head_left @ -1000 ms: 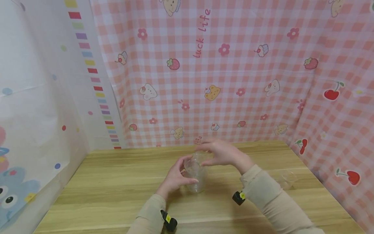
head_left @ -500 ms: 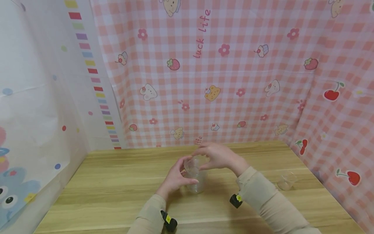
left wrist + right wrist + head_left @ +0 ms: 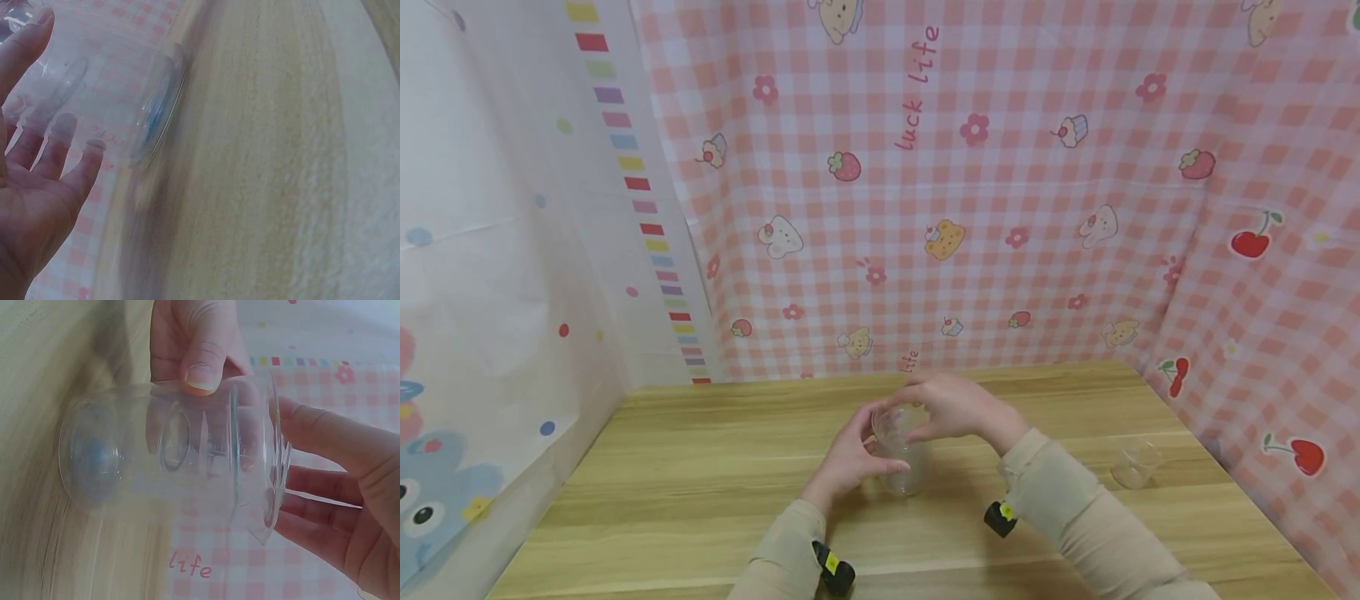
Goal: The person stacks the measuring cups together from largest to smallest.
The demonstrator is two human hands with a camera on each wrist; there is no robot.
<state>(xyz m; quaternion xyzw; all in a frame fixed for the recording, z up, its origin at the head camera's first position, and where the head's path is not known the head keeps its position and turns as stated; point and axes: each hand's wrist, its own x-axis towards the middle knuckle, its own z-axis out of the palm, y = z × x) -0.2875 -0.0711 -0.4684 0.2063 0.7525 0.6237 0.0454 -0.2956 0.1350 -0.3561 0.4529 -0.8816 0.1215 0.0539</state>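
Observation:
A large clear glass beaker (image 3: pixel 907 480) stands upright on the table, its base showing in the left wrist view. My left hand (image 3: pixel 850 457) grips its side, thumb in front and fingers behind. Over the mouth, my right hand (image 3: pixel 961 408) pinches the rim of a smaller clear beaker (image 3: pixel 175 439), whose round base sits down inside the large one. Another rim line with a greenish edge (image 3: pixel 234 444) shows within the large beaker in the right wrist view. The right fingertips (image 3: pixel 290 415) are right at the outer beaker's rim.
Another small clear beaker (image 3: pixel 1135 468) stands at the right of the wooden table (image 3: pixel 700 467). A pink checked cloth (image 3: pixel 1022 183) hangs behind the table's back edge. Black wrist cameras (image 3: pixel 1000 518) sit on both sleeves.
My right hand has moved down and slightly left, lowering the smaller beaker into the large one. The left hand keeps its place. The right sleeve no longer overlaps the beaker at the right.

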